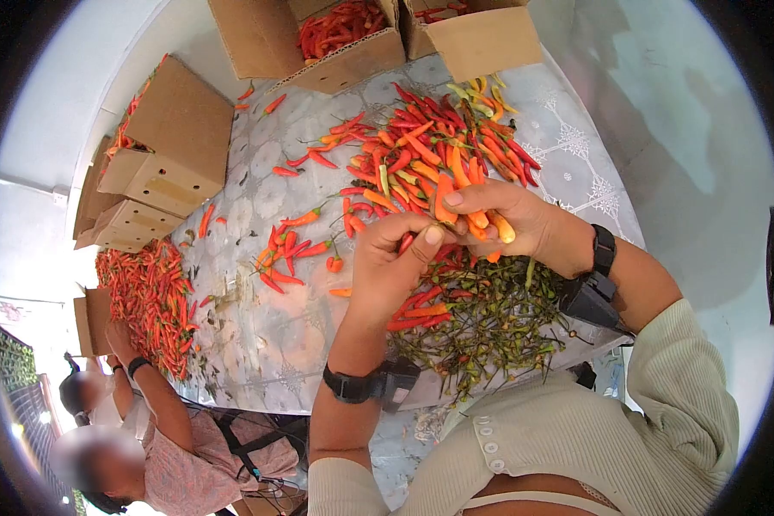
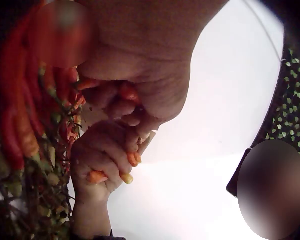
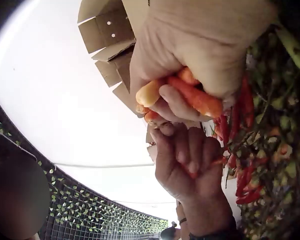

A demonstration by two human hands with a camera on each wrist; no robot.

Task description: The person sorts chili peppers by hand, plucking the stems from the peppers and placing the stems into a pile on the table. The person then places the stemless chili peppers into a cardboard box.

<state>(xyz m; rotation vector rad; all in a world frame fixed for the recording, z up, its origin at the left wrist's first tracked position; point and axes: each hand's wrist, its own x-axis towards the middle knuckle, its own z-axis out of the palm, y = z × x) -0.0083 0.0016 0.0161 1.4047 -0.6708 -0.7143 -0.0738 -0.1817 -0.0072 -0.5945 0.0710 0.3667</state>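
Note:
My right hand (image 1: 525, 219) grips several orange chili peppers (image 1: 445, 199), their blunt tips poking out between the fingers. One of these has a pale yellow end (image 3: 148, 94). Close against it, my left hand (image 1: 385, 267) has its thumb and forefinger pinched together at the stem ends of those peppers. Its other fingers curl round a red chili pepper (image 2: 129, 91), which shows inside the palm in the left wrist view. A heap of red and orange chilies (image 1: 413, 146) lies beyond both hands. Below them is a pile of green stems (image 1: 507, 322) with some red chilies at its edge.
Cardboard boxes (image 1: 348, 73) of red chilies stand along the far edge, and another box (image 1: 181, 138) at the left. A big chili heap (image 1: 146, 292) covers the left end, where another person's arm (image 1: 168, 391) reaches in. Loose chilies (image 1: 288, 249) dot the patterned tablecloth (image 1: 275, 344).

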